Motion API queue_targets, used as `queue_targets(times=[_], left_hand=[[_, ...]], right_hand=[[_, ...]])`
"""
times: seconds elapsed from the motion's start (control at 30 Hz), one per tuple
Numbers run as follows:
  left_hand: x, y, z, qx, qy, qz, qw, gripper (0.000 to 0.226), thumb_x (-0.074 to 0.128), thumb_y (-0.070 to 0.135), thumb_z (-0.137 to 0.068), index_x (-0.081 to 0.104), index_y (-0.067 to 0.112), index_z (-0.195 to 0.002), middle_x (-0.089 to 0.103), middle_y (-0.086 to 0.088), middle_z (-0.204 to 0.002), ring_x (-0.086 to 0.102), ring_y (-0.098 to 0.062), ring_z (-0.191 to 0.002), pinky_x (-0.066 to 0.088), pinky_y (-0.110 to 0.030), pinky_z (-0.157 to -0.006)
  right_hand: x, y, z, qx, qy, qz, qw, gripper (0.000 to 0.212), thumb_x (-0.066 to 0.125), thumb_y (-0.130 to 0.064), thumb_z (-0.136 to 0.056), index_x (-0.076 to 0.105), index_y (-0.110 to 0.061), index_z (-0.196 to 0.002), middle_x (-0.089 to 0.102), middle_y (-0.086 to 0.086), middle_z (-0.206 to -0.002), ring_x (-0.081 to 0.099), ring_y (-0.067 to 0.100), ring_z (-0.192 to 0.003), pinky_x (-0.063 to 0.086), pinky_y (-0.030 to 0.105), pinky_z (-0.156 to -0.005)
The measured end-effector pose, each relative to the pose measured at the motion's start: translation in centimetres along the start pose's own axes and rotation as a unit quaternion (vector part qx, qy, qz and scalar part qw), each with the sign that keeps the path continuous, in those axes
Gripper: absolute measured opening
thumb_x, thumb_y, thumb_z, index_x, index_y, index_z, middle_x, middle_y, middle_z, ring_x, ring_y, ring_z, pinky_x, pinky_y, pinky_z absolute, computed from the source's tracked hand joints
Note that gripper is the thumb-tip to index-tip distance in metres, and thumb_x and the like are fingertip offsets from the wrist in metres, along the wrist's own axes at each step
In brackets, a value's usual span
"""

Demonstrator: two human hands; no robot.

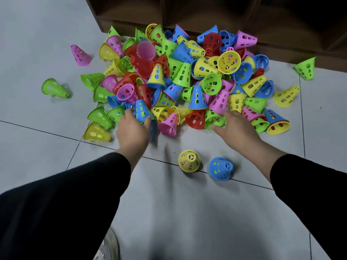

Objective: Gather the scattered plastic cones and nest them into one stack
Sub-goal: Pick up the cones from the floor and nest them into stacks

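Fingers of the left hand (133, 131) were curled round a blue cone (142, 110) at the near edge of the pile (180, 72), the thumb pressed on its right side near the rim. The right hand (237, 128) was laid over a green cone (214, 119) lying on its side; its fingertips were hidden behind the cones, so whether that cone was grasped or only touched could not be told. Between the two hands a pink cone (168, 125) and a red cone (195, 119) were seen on the floor (47, 147), just beside the green one. Nearer the person, well apart from the heap, a yellow cone (189, 160) and a blue stack (221, 168) were stood upright, close together, narrow ends up. Beyond the hands the heap of green, yellow, blue, pink and red cones was spread against a dark wooden shelf (206, 14). Strays were scattered at the sides: a pink one (80, 55) and a green one (55, 89) to the left, another green one (306, 68) far right. Black sleeves (90, 184) were worn on both arms.
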State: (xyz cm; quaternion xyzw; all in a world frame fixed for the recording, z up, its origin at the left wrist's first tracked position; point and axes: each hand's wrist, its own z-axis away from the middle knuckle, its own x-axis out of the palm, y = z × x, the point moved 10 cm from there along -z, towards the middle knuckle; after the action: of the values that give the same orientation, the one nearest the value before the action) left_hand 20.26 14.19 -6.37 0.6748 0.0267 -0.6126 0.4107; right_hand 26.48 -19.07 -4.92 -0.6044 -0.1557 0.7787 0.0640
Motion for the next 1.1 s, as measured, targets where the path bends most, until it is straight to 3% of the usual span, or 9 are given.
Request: queue_targets(times=[0.1, 0.23, 0.4, 0.57, 0.7, 0.8, 0.93, 1.1], left_hand=[[1.4, -0.6, -2.7, -0.040, -0.045, -0.025, 0.998, 0.069, 0.062, 0.052, -0.088, 0.043, 0.007, -0.136, 0.057, -0.018, -0.128, 0.054, -0.039, -0.119, 0.046, -0.047, -0.096], [4.7, -1.2, -4.3, -0.080, -0.125, -0.041, 0.988, 0.071, 0.063, 0.053, -0.086, 0.043, 0.007, -0.136, 0.062, -0.018, -0.121, 0.059, -0.039, -0.112, 0.050, -0.046, -0.091], [6.5, -1.4, -4.5, -0.100, -0.161, -0.037, 0.981, 0.067, 0.067, 0.051, -0.084, 0.042, 0.008, -0.128, 0.063, -0.014, -0.115, 0.060, -0.037, -0.106, 0.051, -0.046, -0.088], [6.6, -1.0, -4.2, -0.092, -0.154, -0.048, 0.983, 0.063, 0.068, 0.051, -0.082, 0.044, 0.011, -0.123, 0.064, -0.011, -0.108, 0.062, -0.035, -0.100, 0.052, -0.045, -0.085], [5.2, -0.8, -3.9, -0.079, -0.119, -0.001, 0.990, 0.056, 0.067, 0.053, -0.073, 0.046, 0.015, -0.110, 0.066, -0.009, -0.092, 0.067, -0.035, -0.080, 0.057, -0.046, -0.075], [3.3, 0.4, -3.0, -0.041, -0.085, 0.045, 0.995, 0.056, 0.071, 0.048, -0.075, 0.048, 0.015, -0.115, 0.065, -0.007, -0.094, 0.065, -0.034, -0.081, 0.055, -0.044, -0.075], [0.0, 3.5, -0.5, 0.033, -0.048, 0.162, 0.985, 0.056, 0.076, 0.041, -0.080, 0.049, 0.017, -0.123, 0.066, 0.003, -0.100, 0.065, -0.017, -0.087, 0.052, -0.032, -0.077], [-1.3, 8.3, 6.5, 0.154, -0.135, 0.245, 0.948, 0.051, 0.079, 0.026, -0.081, 0.048, 0.025, -0.121, 0.061, 0.021, -0.103, 0.059, 0.012, -0.088, 0.044, -0.006, -0.074]], right_hand=[[1.2, 0.0, -2.9, 0.034, -0.025, 0.026, 0.999, 0.062, 0.060, -0.051, -0.091, 0.053, -0.003, -0.130, 0.053, 0.022, -0.137, 0.053, 0.036, -0.123, 0.047, 0.041, -0.089], [2.1, -0.4, -5.1, 0.070, -0.030, 0.045, 0.996, 0.056, 0.058, -0.054, -0.092, 0.054, -0.003, -0.113, 0.063, 0.019, -0.107, 0.059, 0.037, -0.098, 0.038, 0.034, -0.067], [4.0, -0.9, -6.1, 0.069, -0.035, 0.054, 0.996, 0.057, 0.054, -0.050, -0.096, 0.050, 0.001, -0.120, 0.065, 0.022, -0.105, 0.062, 0.038, -0.099, 0.037, 0.033, -0.067], [4.9, 0.0, -6.3, 0.091, -0.064, 0.008, 0.994, 0.061, 0.063, -0.045, -0.092, 0.044, 0.001, -0.127, 0.065, 0.020, -0.106, 0.061, 0.036, -0.101, 0.038, 0.031, -0.068], [3.9, 0.8, -5.9, 0.125, -0.069, -0.031, 0.989, 0.057, 0.069, -0.047, -0.085, 0.049, -0.005, -0.119, 0.060, 0.012, -0.097, 0.053, 0.028, -0.083, 0.037, 0.031, -0.065], [2.1, 0.8, -5.3, 0.107, -0.035, -0.040, 0.993, 0.061, 0.063, -0.052, -0.084, 0.048, -0.008, -0.124, 0.062, 0.014, -0.109, 0.057, 0.030, -0.089, 0.042, 0.034, -0.068], [-0.5, 0.3, -3.8, 0.063, 0.018, -0.168, 0.984, 0.063, 0.062, -0.047, -0.086, 0.047, -0.016, -0.138, 0.057, 0.007, -0.131, 0.056, 0.026, -0.117, 0.048, 0.038, -0.092], [-2.8, 0.1, 1.7, 0.025, 0.046, -0.261, 0.964, 0.056, 0.057, -0.048, -0.075, 0.055, -0.023, -0.125, 0.062, 0.003, -0.110, 0.059, 0.023, -0.099, 0.050, 0.041, -0.087]])
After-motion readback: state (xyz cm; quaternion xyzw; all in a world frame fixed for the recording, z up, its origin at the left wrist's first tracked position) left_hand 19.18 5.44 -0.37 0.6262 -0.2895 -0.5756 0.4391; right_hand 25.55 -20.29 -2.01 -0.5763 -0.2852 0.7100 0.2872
